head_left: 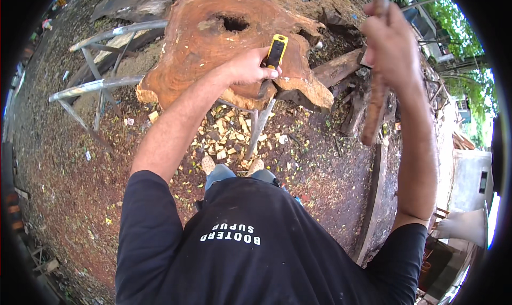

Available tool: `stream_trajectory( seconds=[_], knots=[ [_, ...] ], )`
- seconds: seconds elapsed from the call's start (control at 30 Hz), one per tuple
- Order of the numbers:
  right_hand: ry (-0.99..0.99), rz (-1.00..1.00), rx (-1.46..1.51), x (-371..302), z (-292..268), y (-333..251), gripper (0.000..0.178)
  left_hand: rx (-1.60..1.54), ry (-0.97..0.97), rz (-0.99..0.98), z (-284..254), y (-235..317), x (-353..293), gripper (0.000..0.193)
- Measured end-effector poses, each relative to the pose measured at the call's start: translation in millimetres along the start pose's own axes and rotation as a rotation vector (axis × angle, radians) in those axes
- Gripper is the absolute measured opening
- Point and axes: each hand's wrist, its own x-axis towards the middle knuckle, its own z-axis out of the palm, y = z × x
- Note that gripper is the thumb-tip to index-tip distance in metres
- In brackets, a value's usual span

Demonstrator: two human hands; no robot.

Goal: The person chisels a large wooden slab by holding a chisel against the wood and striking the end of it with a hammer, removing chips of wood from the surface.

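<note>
Wood chips strewn over reddish-brown ground. White scrap of litter left lying at left. Long plank laid along ground at right. Two grey poles seen at upper left, propped on slanted legs. Dark weathered timber laid beyond them. Green foliage seen at upper right; below, pale grey wall broken by small dark opening.

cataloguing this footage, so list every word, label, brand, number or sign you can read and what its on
Black shirt: white capital lettering in two lines, upside down in this view; wording not copied here.
Yellow-and-black handle in the left hand: any marking is too small to read.
No other readable text.
</note>
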Motion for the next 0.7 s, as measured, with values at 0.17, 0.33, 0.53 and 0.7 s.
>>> stream_trajectory(
  seconds=[0.17, 0.33, 0.53, 0.7],
  knots=[
    [-0.561, -0.008, -0.439, -9, 45, 48, 0.031, 0.131, -0.027, 0.065, 4, 0, 3, 0.033],
    [-0.460, 0.156, -0.253, 10, 13, 11, 0.032, 0.006, -0.029, 0.011, -1, 3, -1, 0.035],
    [-0.224, -0.089, -0.439, -3, 52, 60, 0.035, 0.045, -0.066, -0.007, -1, 6, 5, 0.035],
    [-0.556, 0.110, -0.396, -2, 36, 32, 0.022, -0.002, -0.037, 0.092, 1, -6, 9, 0.032]
  ],
)
